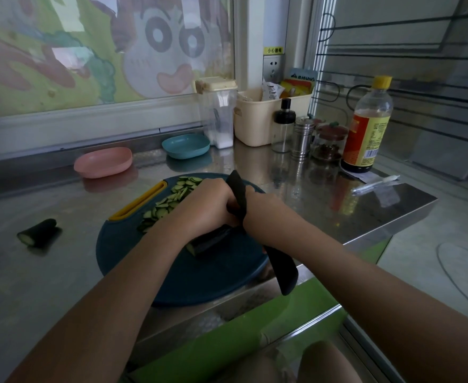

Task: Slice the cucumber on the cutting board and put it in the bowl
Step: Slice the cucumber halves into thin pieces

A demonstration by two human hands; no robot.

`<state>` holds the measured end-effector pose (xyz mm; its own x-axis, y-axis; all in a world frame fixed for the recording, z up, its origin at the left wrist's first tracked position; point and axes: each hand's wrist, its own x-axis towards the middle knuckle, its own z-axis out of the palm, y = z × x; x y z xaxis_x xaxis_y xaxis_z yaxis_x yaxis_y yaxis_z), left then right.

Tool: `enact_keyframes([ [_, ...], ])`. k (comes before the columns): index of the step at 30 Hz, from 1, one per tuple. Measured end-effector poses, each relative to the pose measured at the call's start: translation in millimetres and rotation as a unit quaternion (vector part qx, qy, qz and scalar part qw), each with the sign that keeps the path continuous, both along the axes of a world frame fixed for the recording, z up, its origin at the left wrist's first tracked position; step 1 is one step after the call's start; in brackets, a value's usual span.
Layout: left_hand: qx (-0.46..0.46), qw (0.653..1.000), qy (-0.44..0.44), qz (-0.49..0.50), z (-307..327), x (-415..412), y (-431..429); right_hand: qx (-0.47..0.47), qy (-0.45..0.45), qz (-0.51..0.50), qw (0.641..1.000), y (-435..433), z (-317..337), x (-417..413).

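Note:
A dark cucumber piece lies on the round blue cutting board. My left hand holds it down with curled fingers. My right hand grips a black knife; its blade stands at the cucumber beside my left hand and its handle end sticks out under my forearm. Several thin cucumber slices lie in a row along the board's far left. A second cucumber piece rests on the steel counter to the left. A pink bowl and a teal bowl sit behind the board.
At the back right stand a salt container, a cream bin, small jars and a shaker, and a yellow-capped sauce bottle. A pen lies near the counter's right edge. The board overhangs the front edge.

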<state>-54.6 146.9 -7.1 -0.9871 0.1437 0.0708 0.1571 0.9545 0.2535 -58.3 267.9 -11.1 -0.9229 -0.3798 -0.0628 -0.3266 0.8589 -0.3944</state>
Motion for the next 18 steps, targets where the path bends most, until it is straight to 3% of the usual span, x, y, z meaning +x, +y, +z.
enact_keyframes([
  [9,0.041,0.994,-0.091,-0.032,11.1,9.5,-7.4,-0.008,0.007,0.018,1.000,8.8,2.6,-9.2],
  [12,0.095,0.989,-0.114,-0.009,17.3,12.8,-11.9,-0.032,0.043,0.015,0.998,22.8,19.3,-21.3],
  [13,0.111,0.991,-0.077,0.015,18.4,12.1,-13.9,-0.035,0.062,0.018,0.997,27.4,25.2,-26.0],
  [16,0.119,0.973,0.158,0.121,22.6,6.5,-22.2,0.018,0.139,0.065,0.988,36.4,38.4,-35.9],
  [18,0.101,0.961,0.217,0.138,24.6,5.4,-26.0,0.069,0.207,0.096,0.971,38.5,40.1,-39.8],
])
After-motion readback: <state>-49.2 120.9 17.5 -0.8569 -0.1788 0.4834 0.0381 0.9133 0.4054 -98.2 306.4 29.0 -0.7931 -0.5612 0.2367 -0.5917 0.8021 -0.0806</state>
